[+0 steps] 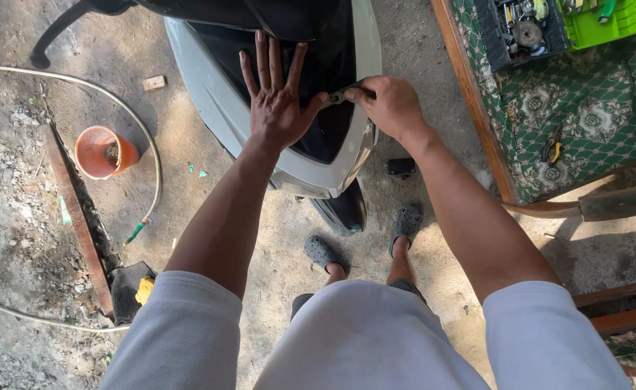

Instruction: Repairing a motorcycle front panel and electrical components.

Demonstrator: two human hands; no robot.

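Our left hand (278,97) lies open, palm flat and fingers spread, on the dark scooter panel (325,79), which runs away from us between grey side covers (220,101). Just to its right, our right hand (390,105) is closed on a small metal tool (341,94) at the panel's right edge; its tip almost meets the left thumb.

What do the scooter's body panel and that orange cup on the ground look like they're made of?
Scooter panel: probably painted or moulded plastic, smooth grey with a soft sheen. Orange cup: likely plastic too, thin rimmed, evenly coloured, matte and dusty.
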